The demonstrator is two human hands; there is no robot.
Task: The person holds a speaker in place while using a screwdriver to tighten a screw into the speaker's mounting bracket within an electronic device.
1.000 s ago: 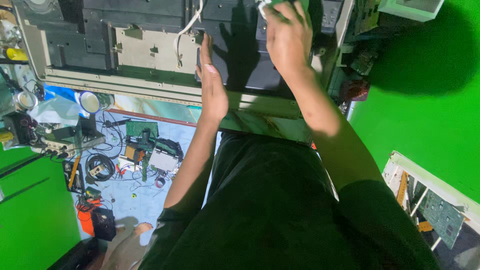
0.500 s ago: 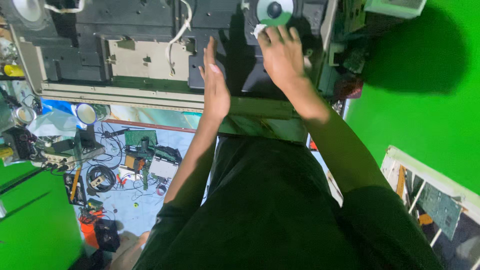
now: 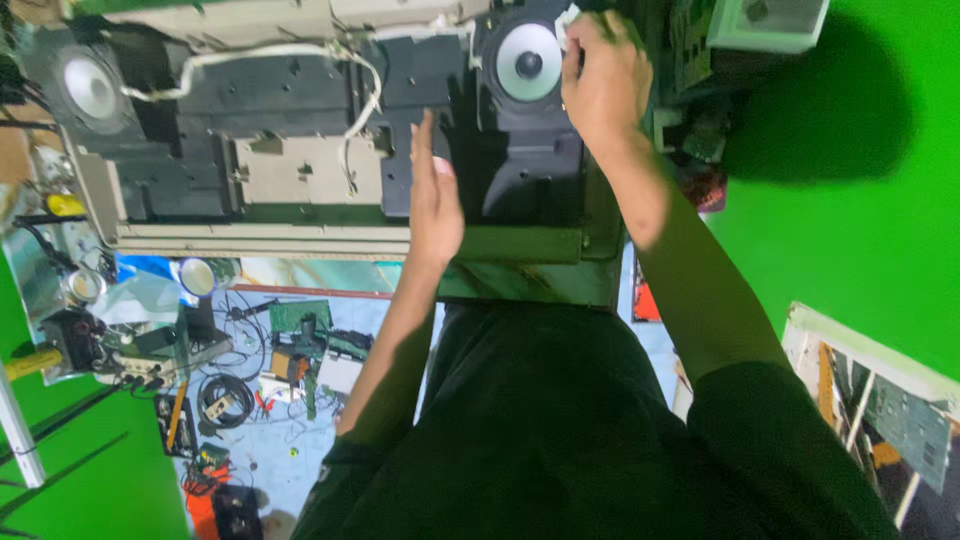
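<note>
1. Presently, item in hand – opened back of a flat television chassis (image 3: 300,235), pale frame, dark inner panels, lying across the bench and filling its far edge
2. Right hand (image 3: 605,85) – at the chassis's far right corner, fingers curled narrow around a small white scrap (image 3: 567,18), probably a cloth or connector; cannot tell which – pressed just beside the right speaker (image 3: 528,62), a round grey cone
3. Left hand (image 3: 435,195) – flat, fingers straight and together, holding nothing, resting on the dark centre panel near the chassis's near edge
4. Left speaker (image 3: 90,88) – far left corner, untouched; white cable (image 3: 290,52) loops between the two
5. Step judged: work at the right speaker, left hand steadying
6. Next move calls for a firm brace and a fine pinch at that corner
</note>
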